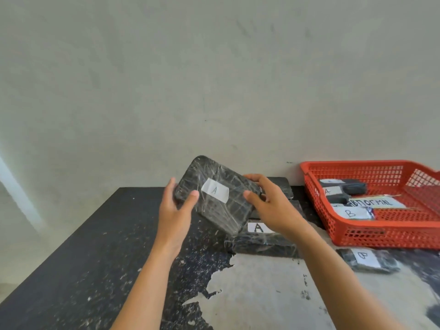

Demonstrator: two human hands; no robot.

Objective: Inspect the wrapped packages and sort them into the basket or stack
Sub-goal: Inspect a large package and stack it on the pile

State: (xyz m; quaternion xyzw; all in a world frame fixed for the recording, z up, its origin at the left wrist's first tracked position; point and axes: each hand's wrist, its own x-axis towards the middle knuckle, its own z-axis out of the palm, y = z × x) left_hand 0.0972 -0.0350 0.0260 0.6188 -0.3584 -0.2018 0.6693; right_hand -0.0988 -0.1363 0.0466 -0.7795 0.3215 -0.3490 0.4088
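Head view: both hands clamp one wrapped package (221, 210), tilted in the air above the stack (258, 227), label "A" facing the camera. Left hand (175, 210) and right hand (269, 206) each have a thumb on the front face and fingers curled behind. Risks: the shiny wrap looks slick, so a grip change could drop it onto the stack and knock it askew, and a misread label sends it to the wrong side. Hidden: the package's back, and most of the stack under it and the right forearm. The red basket (381, 236) is cut off at the right edge and the long label inside is blurred. A loose package (367, 259) lies on the table (95, 246) just in front of the basket.
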